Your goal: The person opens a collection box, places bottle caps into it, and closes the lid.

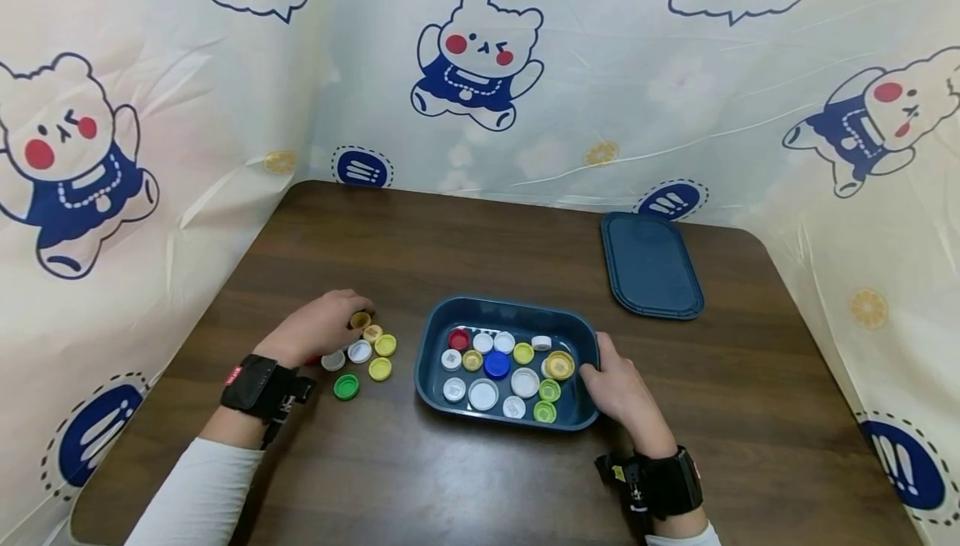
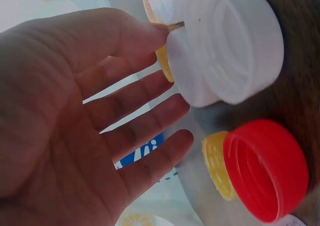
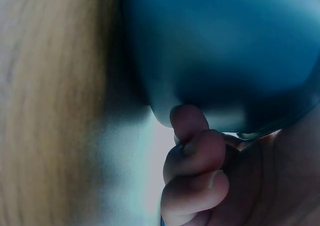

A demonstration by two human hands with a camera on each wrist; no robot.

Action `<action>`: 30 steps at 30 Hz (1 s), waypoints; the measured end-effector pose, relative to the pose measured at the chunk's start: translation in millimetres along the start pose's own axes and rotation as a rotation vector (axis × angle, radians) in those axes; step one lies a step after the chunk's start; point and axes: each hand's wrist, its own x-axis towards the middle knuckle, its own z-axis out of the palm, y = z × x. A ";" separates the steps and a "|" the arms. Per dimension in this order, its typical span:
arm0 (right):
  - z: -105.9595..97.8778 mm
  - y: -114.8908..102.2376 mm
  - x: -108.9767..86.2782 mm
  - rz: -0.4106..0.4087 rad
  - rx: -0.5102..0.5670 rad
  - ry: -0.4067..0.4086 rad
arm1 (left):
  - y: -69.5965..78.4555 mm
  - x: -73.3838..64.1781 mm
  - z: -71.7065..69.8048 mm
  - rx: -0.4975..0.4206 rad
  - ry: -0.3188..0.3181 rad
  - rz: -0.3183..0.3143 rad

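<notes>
On the brown table (image 1: 420, 488), far from me, the right hand (image 1: 621, 383) clamps the one blue tray (image 1: 480, 310) by its right end — to keep it still, I think — and the left hand (image 1: 318, 328) is at a gold cap (image 1: 361, 320) left of it, but I can't tell if its fingertips pinch it. Close to that hand I count three yellow caps (image 1: 385, 345), two white caps (image 1: 360, 352), one green cap (image 1: 347, 387) and one red cap (image 2: 267, 173), and more may hide. In the tray I count sixteen caps (image 1: 497, 365): nine white, two gold, three lime, one red, one blue.
</notes>
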 end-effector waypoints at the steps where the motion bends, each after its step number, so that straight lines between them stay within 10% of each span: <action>1: -0.1 -0.1 -0.1 -0.001 -0.001 0.002 | 0.6 0.5 0.2 0.007 0.001 0.003; 17: -1.2 -2.6 -1.8 0.002 0.008 -0.001 | 9.5 7.6 0.3 0.043 0.107 0.056; 22: -1.8 -3.9 -2.7 -0.001 0.006 -0.002 | 40.1 3.8 -12.0 0.013 0.166 0.092; 30: -0.3 -1.8 -0.3 0.001 0.012 -0.004 | 111.1 -11.2 -28.0 0.044 0.243 0.356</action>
